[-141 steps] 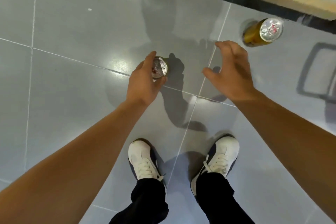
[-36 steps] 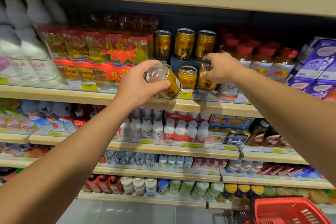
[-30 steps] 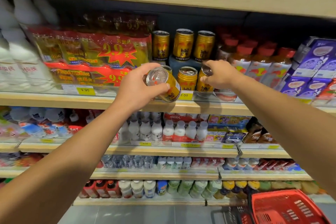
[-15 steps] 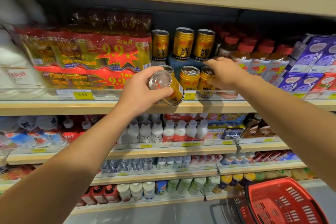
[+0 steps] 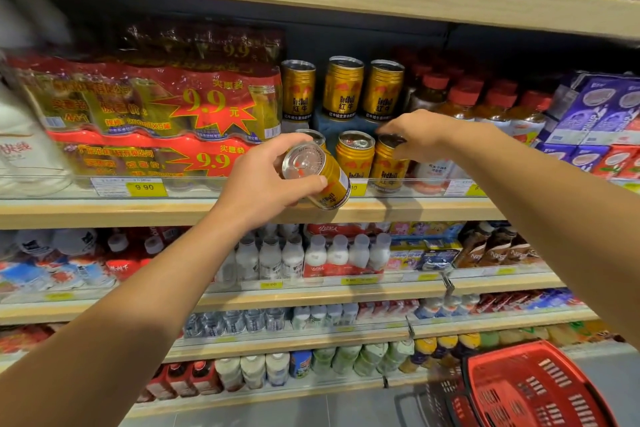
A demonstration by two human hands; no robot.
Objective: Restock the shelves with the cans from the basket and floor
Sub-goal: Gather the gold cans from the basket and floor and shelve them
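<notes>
My left hand point(image 5: 263, 184) grips a gold can point(image 5: 320, 177) tilted with its silver top toward me, just in front of the shelf edge point(image 5: 173, 211). My right hand point(image 5: 422, 137) reaches over the shelf, fingertips spread just above the rim of the rightmost front-row gold can point(image 5: 388, 166), which stands on the shelf; the hand holds nothing. Another gold can point(image 5: 355, 156) stands to its left. A third front can point(image 5: 313, 137) is mostly hidden behind the held one. Three more gold cans point(image 5: 343, 88) stand raised behind them.
Red multipacks point(image 5: 156, 114) fill the shelf to the left, red-capped bottles point(image 5: 485, 104) and purple cartons point(image 5: 595, 114) to the right. A clear guard strip point(image 5: 207, 185) runs along the shelf front. Lower shelves hold bottles. A red basket point(image 5: 533, 388) sits at the bottom right.
My right hand set its can upright in the front row and has lifted its fingers off the rim. My left hand still holds its can, nearly still in front of the shelf.
</notes>
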